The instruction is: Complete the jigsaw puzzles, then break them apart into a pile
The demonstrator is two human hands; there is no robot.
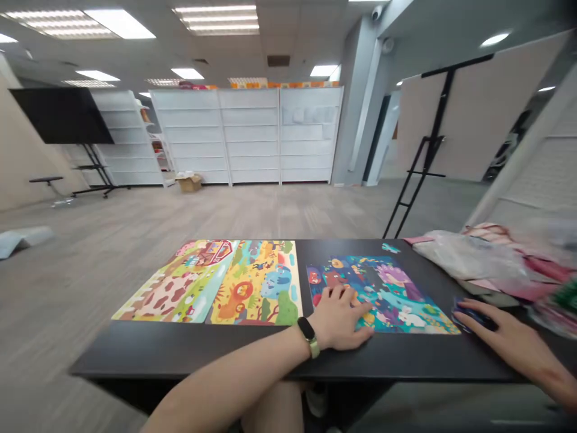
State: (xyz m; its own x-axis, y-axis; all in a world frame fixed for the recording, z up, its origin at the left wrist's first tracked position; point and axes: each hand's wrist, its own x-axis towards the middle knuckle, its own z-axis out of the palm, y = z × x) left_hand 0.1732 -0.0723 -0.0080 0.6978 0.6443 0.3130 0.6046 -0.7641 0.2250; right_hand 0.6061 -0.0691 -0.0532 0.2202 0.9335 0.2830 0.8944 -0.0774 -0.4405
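A blue night-scene jigsaw puzzle lies on the black table, with a dark gap near its upper middle. My left hand rests flat on its lower left part, fingers spread, holding nothing. To the right of the puzzle, my right hand is curled with thumb and forefinger around a dark blue puzzle piece, partly hidden by the fingers and blurred. A small teal puzzle piece sits apart near the far table edge.
A yellow animal puzzle and a farm puzzle lie at the left of the black table. Plastic bags crowd its right side. Beyond stand an easel with a board and white shelves.
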